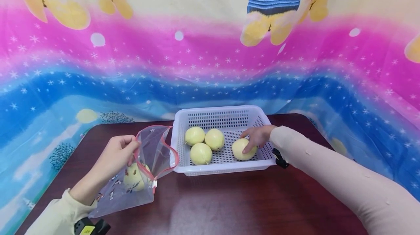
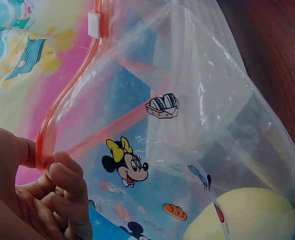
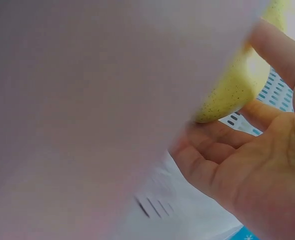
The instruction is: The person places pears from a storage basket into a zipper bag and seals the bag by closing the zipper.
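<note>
a cloth backdrop (image 1: 183, 53) in pink, blue and cream, printed with bears and snowflakes, hangs behind and beside a dark reddish-brown worktop (image 1: 210, 198). near the worktop's far edge sits a white basket (image 1: 226, 168) with slotted walls and floor. in its left part three pale yellow-green fruits are grouped close together: a back-left fruit (image 1: 195, 136), a back-right fruit (image 1: 214, 139) and a front fruit (image 1: 201, 153).

apart from these, in the right part of the basket, is a fourth fruit (image 1: 242, 149). the right hand (image 1: 260, 136) reaches over the basket's right side, its grip around this fruit, thumb on one side and fingers on the other; whether the fruit rests on the basket floor i cannot tell.

to the left of the basket, the left hand (image 1: 116, 155) has a narrow grip, thumb against fingers, pinching the red-edged mouth of a clear bag (image 1: 139, 199). the mouth gapes, and its rim overlaps the basket's left side in the head view; i cannot tell whether they touch. a white slider (image 2: 94, 25) sits on the red edge. a bagged fruit (image 1: 132, 178) lies inside the bag, whose plastic carries a cartoon mouse (image 2: 127, 162) with a yellow bow and a bread roll print (image 2: 174, 211). a blurred pale sleeve (image 3: 97, 110) covers much of the right wrist view.
</note>
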{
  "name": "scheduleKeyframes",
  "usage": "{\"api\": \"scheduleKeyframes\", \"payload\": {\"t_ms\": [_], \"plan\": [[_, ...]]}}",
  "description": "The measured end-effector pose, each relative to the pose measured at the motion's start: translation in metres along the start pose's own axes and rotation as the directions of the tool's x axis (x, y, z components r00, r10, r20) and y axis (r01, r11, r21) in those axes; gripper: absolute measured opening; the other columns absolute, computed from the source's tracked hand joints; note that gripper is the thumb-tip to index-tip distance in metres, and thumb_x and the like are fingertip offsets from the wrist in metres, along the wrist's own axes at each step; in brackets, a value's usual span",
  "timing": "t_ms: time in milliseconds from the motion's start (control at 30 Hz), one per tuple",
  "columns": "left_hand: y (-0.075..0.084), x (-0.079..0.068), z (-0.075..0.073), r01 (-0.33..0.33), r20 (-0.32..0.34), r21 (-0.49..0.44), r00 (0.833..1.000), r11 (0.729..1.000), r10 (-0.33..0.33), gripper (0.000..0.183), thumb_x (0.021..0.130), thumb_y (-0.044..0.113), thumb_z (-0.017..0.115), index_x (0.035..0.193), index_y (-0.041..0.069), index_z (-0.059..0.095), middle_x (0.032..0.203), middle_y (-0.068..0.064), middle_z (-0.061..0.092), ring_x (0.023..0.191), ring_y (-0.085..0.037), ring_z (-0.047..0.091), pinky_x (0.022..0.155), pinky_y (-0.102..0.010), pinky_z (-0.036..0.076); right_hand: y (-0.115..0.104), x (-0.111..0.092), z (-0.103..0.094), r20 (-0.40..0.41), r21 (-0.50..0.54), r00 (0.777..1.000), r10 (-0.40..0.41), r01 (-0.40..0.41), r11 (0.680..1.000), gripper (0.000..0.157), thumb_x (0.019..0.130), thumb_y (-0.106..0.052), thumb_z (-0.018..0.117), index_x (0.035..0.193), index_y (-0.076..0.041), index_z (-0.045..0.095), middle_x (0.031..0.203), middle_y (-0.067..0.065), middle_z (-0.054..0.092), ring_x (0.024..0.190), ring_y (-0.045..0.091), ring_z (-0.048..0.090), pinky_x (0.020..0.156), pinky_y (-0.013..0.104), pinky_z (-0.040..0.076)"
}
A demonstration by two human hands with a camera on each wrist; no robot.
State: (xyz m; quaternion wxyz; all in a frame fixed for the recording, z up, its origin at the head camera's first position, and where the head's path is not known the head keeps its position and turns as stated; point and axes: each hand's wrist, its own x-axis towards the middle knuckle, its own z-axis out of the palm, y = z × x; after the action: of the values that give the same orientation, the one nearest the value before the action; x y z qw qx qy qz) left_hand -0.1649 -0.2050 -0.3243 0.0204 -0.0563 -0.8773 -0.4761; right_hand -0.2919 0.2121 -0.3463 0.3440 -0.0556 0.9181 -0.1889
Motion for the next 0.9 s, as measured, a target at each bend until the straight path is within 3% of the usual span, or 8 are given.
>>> {"api": "scheduleKeyframes", "payload": {"t_ms": [200,400,700,900], "plan": [[0.000,0.000,0.000,-0.002,0.001,-0.003,1.000,1.000,0.002,0.034,0.104,0.018,0.050,0.076,-0.002,0.051,0.054,0.003,0.043,0.047,-0.011,0.042,0.041,-0.032,0.037,0.000,0.002,0.001,-0.001,0.004,1.000,-0.004,0.004,1.000,0.084,0.085,-0.023,0.082,0.155,-0.011,0.037,0.160,0.021,0.030,0.141,0.037,0.043,0.106,0.049,0.050],[-0.001,0.000,0.000,0.004,0.002,-0.005,1.000,1.000,-0.004,0.035,0.104,0.019,0.050,0.076,-0.002,0.050,0.054,0.003,0.043,0.047,-0.011,0.042,0.041,-0.032,0.038,0.001,0.003,0.001,-0.024,-0.063,0.999,-0.042,0.040,0.997,0.082,0.086,-0.029,0.081,0.154,-0.010,0.039,0.156,0.020,0.036,0.135,0.034,0.047,0.100,0.043,0.054],[-0.001,-0.001,0.000,0.001,0.004,-0.010,1.000,1.000,-0.001,0.034,0.104,0.018,0.050,0.077,-0.002,0.050,0.055,0.002,0.043,0.047,-0.013,0.043,0.041,-0.032,0.041,0.011,0.005,-0.005,0.006,0.050,0.995,-0.098,0.098,0.994,0.080,0.087,-0.022,0.080,0.153,-0.004,0.039,0.154,0.023,0.035,0.127,0.032,0.052,0.092,0.042,0.058],[0.000,-0.002,0.001,-0.005,0.002,-0.008,1.000,1.000,0.005,0.034,0.104,0.018,0.050,0.077,-0.002,0.048,0.055,0.002,0.043,0.046,-0.016,0.044,0.041,-0.034,0.044,0.012,0.003,-0.010,0.002,0.043,0.986,-0.169,0.169,0.985,0.077,0.087,-0.025,0.080,0.151,-0.004,0.042,0.141,0.021,0.047,0.106,0.024,0.057,0.078,0.032,0.054]]}}
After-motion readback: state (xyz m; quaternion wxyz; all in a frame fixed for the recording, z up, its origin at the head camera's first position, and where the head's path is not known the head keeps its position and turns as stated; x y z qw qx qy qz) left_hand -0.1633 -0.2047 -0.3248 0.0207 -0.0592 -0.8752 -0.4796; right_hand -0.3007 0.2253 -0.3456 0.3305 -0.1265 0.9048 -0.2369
